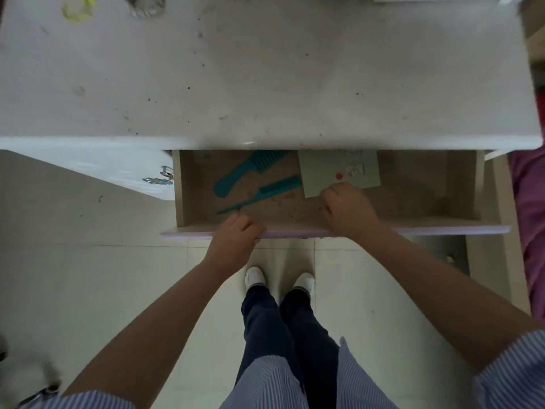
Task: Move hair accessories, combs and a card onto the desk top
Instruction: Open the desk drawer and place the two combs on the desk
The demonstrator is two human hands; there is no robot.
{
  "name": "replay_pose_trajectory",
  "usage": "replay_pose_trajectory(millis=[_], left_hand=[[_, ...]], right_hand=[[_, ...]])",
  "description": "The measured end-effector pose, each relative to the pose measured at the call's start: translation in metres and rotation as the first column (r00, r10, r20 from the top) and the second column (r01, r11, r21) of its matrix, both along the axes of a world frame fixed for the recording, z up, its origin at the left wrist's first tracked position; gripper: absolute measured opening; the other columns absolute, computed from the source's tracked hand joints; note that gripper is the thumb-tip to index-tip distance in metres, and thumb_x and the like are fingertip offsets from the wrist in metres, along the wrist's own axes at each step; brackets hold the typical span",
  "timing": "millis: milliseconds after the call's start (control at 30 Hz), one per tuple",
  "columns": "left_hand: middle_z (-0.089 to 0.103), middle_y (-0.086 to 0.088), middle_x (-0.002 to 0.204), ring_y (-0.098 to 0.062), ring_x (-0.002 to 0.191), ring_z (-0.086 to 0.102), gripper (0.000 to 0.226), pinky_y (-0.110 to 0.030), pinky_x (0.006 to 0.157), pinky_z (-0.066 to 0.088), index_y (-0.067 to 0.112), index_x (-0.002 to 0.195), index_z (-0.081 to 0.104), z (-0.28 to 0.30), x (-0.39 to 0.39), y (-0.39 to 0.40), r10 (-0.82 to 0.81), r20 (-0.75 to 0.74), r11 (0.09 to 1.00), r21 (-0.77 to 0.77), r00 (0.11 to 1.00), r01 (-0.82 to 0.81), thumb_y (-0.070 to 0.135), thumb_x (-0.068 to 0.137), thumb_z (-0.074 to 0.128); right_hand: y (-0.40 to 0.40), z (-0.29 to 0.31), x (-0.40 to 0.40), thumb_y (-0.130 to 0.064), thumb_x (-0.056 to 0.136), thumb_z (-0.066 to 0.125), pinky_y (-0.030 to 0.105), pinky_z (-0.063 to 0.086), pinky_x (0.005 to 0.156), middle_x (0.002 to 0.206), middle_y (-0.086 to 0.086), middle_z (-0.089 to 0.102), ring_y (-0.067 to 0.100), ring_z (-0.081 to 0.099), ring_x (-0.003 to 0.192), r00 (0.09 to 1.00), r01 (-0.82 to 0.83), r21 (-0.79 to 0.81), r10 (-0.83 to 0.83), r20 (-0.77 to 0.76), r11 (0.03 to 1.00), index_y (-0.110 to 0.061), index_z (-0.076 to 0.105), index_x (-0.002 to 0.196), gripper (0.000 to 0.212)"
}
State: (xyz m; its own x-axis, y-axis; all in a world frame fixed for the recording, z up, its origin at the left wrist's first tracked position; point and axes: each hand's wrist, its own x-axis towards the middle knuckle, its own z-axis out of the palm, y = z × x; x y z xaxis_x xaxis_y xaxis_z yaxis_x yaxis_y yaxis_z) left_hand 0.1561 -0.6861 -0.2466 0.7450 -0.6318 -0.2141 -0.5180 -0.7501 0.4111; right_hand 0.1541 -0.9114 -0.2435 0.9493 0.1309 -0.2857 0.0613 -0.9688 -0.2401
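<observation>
An open drawer [413,208] hangs out under the white desk top [265,69]. Inside lie two teal combs: a wide-toothed comb [244,172] and a thin tail comb [262,193] below it. A pale green card [327,172] with a red dot lies to their right. My left hand [236,240] is curled over the drawer's front edge, near the tail comb's tip. My right hand [348,208] reaches into the drawer, fingers bent down at the card's lower edge; whether they grip it I cannot tell. A yellow hair accessory [77,7] and a clear one [146,5] lie blurred on the desk's far left.
A neighbouring white drawer with a metal handle [160,177] sits left of the open one. My legs and white shoes [280,280] stand on the tiled floor below. A pink fabric [528,216] runs along the right edge. The desk top is spotted with dark specks.
</observation>
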Motion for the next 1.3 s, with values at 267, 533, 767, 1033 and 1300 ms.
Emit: replay_pose_trajectory(millis=[267, 533, 767, 1033, 1300], left_hand=[[0.065, -0.020, 0.110, -0.035, 0.099, 0.060, 0.025, -0.040, 0.078, 0.053, 0.003, 0.110, 0.059, -0.036, 0.089, 0.002, 0.404, -0.027, 0.884, 0.271, 0.915, -0.382, 0.009, 0.086, 0.058], [0.044, -0.023, 0.132, -0.038, 0.117, 0.046, 0.037, -0.044, 0.091, 0.047, 0.000, 0.130, 0.037, -0.083, 0.110, -0.002, 0.354, 0.054, 0.788, 0.521, 0.934, -0.329, 0.005, 0.094, 0.043], [0.063, -0.028, 0.095, -0.039, 0.088, 0.062, 0.013, -0.038, 0.073, 0.052, -0.007, 0.092, 0.060, -0.022, 0.090, 0.044, 0.183, -0.050, 0.974, 0.144, 0.982, -0.174, 0.001, 0.081, 0.061], [0.049, -0.007, 0.060, -0.012, 0.045, 0.040, 0.022, -0.009, 0.042, 0.028, -0.008, 0.087, 0.060, 0.067, 0.102, 0.108, 0.554, 0.043, 0.808, -0.267, 0.831, -0.525, 0.011, 0.080, 0.067], [0.059, -0.017, 0.117, -0.017, 0.084, 0.053, 0.041, -0.022, 0.075, 0.045, 0.003, 0.127, 0.043, 0.056, 0.186, 0.046, 0.758, -0.281, 0.531, -0.258, 0.589, -0.807, 0.015, 0.091, 0.058]], right_hand=[[0.048, -0.065, 0.063, -0.011, 0.085, 0.041, 0.031, 0.046, 0.095, 0.111, 0.013, 0.068, 0.022, 0.060, 0.109, 0.947, -0.320, -0.202, 0.318, -0.044, 0.926, -0.008, 0.068, 0.106, 0.034], [0.062, -0.077, 0.077, -0.026, 0.026, 0.089, 0.014, 0.051, 0.046, 0.053, 0.006, 0.071, 0.017, 0.068, 0.050, 0.947, -0.305, -0.364, 0.320, -0.021, 0.880, -0.012, 0.072, 0.051, 0.033], [0.055, -0.011, 0.064, -0.005, 0.074, 0.065, 0.034, 0.055, 0.062, 0.093, 0.019, 0.066, 0.033, 0.065, 0.080, 0.983, -0.179, -0.143, 0.170, -0.074, 0.973, -0.001, 0.063, 0.090, 0.017], [0.043, 0.054, 0.125, -0.009, 0.064, 0.047, 0.038, 0.030, 0.080, 0.070, 0.017, 0.071, 0.032, 0.070, 0.067, 0.812, -0.173, -0.235, 0.273, 0.516, 0.956, -0.005, 0.066, 0.060, 0.019], [0.044, 0.027, 0.253, -0.010, 0.097, 0.044, 0.051, 0.007, 0.118, 0.155, 0.020, 0.017, 0.036, 0.010, 0.144, 0.969, -0.027, -0.185, 0.071, 0.236, 0.982, -0.011, 0.047, 0.134, 0.037]])
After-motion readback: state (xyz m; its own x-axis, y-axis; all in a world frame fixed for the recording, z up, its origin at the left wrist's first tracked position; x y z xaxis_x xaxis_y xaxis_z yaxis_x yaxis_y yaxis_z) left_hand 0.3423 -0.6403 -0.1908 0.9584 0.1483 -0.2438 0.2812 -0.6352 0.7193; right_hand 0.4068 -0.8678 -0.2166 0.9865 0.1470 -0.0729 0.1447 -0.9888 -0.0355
